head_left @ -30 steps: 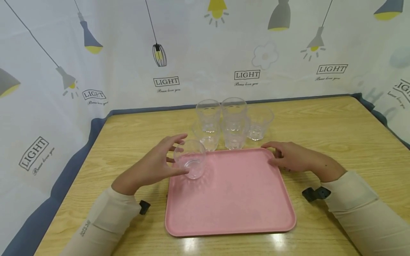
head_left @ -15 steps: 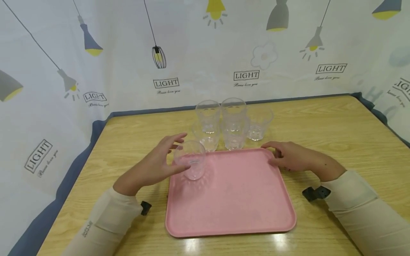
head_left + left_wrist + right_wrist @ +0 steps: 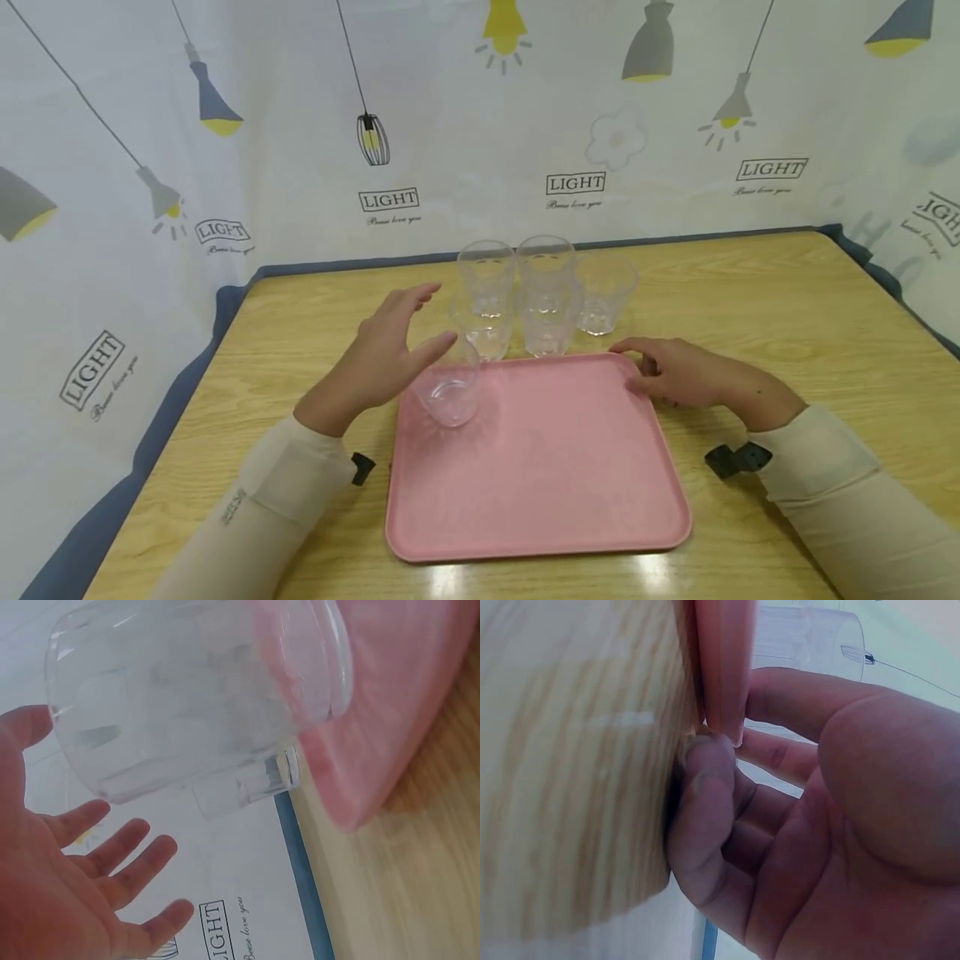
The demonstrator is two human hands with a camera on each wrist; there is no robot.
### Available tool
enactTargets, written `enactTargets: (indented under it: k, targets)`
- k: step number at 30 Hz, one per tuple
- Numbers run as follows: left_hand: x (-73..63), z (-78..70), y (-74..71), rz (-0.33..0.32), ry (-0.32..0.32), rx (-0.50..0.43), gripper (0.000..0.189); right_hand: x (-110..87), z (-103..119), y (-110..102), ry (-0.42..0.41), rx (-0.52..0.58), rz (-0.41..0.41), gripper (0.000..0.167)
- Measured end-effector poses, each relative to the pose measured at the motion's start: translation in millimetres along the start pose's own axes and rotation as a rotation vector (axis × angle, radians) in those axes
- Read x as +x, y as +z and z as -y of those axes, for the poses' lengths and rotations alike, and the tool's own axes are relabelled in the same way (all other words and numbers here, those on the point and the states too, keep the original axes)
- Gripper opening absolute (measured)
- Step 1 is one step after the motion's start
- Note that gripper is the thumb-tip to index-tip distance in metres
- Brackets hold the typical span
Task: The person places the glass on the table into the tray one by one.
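Observation:
A clear plastic cup [image 3: 452, 402] stands upright on the back left corner of a pink tray [image 3: 555, 475]. Over its left side hovers my left hand [image 3: 378, 358], thumb and fingers spread; in the left wrist view the fingers [image 3: 135, 862] are extended below the cup [image 3: 180, 697], with the thumb near its rim. My right hand [image 3: 686, 371] grips the tray at its back right corner. The right wrist view shows the thumb [image 3: 795, 694] on the upper face of the tray edge [image 3: 724, 667] and curled fingers [image 3: 701, 802] underneath, against the tabletop.
Several more clear cups [image 3: 546, 329] stand in a cluster just behind the tray on the wooden table [image 3: 757, 308]. One cup [image 3: 603, 292] sits at the right of that group. A white curtain [image 3: 480, 133] printed with lamps hangs along the back and sides.
My left hand has let go of the cup, its fingers opening and lifting up and slightly right. The cup stays on the tray. My right hand keeps its hold on the tray corner.

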State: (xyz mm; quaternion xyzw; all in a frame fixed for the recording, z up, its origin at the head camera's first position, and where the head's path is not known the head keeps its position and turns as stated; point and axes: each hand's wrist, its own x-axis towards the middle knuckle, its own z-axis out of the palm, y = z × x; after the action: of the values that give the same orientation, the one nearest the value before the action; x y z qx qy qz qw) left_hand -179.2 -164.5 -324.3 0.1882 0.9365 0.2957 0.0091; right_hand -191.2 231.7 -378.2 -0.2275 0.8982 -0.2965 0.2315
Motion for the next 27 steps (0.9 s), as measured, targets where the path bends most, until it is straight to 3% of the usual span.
enactTargets:
  k: [7,17,27]
  targets:
    - [17.8,-11.2,6.4,-0.02,-0.027,0.072,0.075,0.9,0.2,0.5,0.0,0.0,0.001,0.056]
    - [39.7,-23.6,17.5,0.001,-0.091,0.134,0.078,0.9,-1.7,2.2,-0.003,-0.019,-0.01,0.055]
    - [51.0,-25.4,25.3,0.054,-0.163,0.097,0.086,0.7,-1.8,1.5,-0.008,-0.022,-0.011,0.055]
